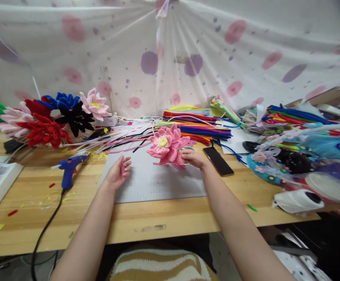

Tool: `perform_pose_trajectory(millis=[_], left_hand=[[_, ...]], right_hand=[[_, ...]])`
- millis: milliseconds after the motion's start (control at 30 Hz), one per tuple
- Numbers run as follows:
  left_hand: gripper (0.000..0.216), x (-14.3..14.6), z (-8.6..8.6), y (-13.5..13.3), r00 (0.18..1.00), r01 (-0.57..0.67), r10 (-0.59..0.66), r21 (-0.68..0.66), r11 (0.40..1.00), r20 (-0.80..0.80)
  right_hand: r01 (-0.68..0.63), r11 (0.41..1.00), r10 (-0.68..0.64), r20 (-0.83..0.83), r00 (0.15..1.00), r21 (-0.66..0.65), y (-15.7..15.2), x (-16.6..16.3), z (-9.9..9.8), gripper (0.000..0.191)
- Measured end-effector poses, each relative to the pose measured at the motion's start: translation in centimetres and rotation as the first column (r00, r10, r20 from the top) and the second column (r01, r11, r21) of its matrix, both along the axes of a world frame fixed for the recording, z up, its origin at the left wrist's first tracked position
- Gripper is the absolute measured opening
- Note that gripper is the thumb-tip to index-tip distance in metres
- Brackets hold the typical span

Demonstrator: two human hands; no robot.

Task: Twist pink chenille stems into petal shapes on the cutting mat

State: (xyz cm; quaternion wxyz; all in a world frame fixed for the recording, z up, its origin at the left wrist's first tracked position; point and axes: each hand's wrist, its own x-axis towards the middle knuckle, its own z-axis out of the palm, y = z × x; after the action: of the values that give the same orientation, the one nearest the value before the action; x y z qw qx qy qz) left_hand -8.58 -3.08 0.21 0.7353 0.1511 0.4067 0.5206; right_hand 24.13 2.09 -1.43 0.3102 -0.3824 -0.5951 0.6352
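Observation:
My right hand [192, 158] grips the base of a pink pipe-cleaner flower [166, 146] with a yellow centre and holds it just above the grey cutting mat [155, 181]. The bloom faces left, towards my left hand. My left hand [119, 172] hovers over the mat's left part with its fingers loosely spread, palm turned to the flower, and holds nothing. A blue glue gun [69, 167] stands on the wooden table [164, 220] to the left of that hand, its black cord running down over the front edge.
Finished flowers in red, black, blue and pink [45, 117] lie at the back left. Stacks of coloured pipe cleaners [199, 123] sit behind the mat. A black phone [218, 160] lies right of my hand. More craft materials [301, 152] crowd the right side.

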Motion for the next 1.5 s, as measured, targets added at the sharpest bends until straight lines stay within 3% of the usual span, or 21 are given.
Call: perform_pose_trajectory(millis=[233, 467, 633, 900, 1167, 1500], left_hand=[[0.022, -1.5, 0.2, 0.4, 0.973, -0.223, 0.223, -0.004, 0.975, -0.051], [0.026, -0.8, -0.7, 0.1, 0.992, -0.113, 0.113, -0.006, 0.994, 0.049], [0.019, -1.2, -1.8, 0.3, 0.990, -0.132, 0.136, 0.096, 0.987, -0.039], [0.023, -0.9, -2.4, 1.2, 0.988, -0.093, 0.111, 0.163, 0.982, -0.105], [0.027, -1.0, -2.7, 1.7, 0.969, -0.197, 0.176, 0.109, 0.974, 0.173], [0.032, -1.9, -2.4, 1.7, 0.925, -0.119, 0.123, -0.034, 0.992, 0.359]], right_hand=[[-0.018, 1.000, 0.017, -0.059, 0.998, -0.023, -0.2, 0.7, -0.3, 0.034], [-0.031, 0.999, 0.031, 0.002, 1.000, -0.033, -0.8, 1.3, -0.4, 0.033], [0.033, 0.999, -0.029, 0.100, 0.995, -0.034, -1.6, 1.4, -0.3, 0.036], [0.195, 0.970, -0.210, 0.097, 0.973, 0.146, -0.9, 0.5, -0.4, 0.032], [0.252, 0.959, -0.262, 0.071, 0.963, 0.127, -0.6, -0.4, -0.8, 0.032], [0.289, 0.935, -0.306, 0.054, 0.951, 0.208, -0.9, -0.4, -0.5, 0.027]])
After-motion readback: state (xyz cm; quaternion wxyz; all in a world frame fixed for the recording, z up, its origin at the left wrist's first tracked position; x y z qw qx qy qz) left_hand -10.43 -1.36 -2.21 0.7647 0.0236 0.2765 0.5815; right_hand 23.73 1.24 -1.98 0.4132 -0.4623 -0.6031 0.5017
